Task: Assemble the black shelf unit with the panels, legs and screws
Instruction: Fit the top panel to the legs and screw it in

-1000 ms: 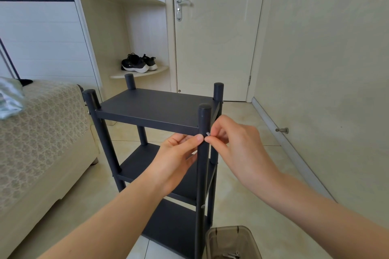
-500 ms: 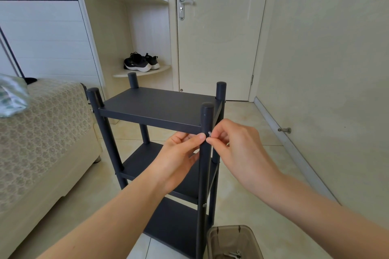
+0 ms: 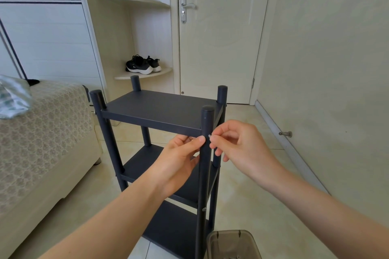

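Black shelf (image 3: pixel 145 162), upright on the floor (image 3: pixel 252 185) at centre of view. Matte finish, three flat panels one above another, four round legs, their capped ends standing proud of the top panel (image 3: pixel 160 109). Small silver screw head (image 3: pixel 204 209) low on the near right leg (image 3: pixel 207 120), close to the middle panel.

Left hand (image 3: pixel 179 162) at 9 o'clock of that leg: thumb tip pressed to its side just under the top panel, fingers curled in behind it. Right hand (image 3: pixel 242 147) at 3 o'clock of it: thumb and forefinger closed in a pinch on a small silver screw (image 3: pixel 209 135), its tip against the leg, the other fingers loosely curled below.

Against half a second before: same pinch at the same spot on the leg, left thumb in the same place, shelf unmoved, view shifted only slightly.

Bed (image 3: pixel 42 132) at 9 o'clock of the shelf, clear brown box (image 3: pixel 231 244) on the floor at 5 o'clock, black shoes (image 3: pixel 143 65) on a corner ledge at 12 o'clock. White mark on one shoe's side too small to read.
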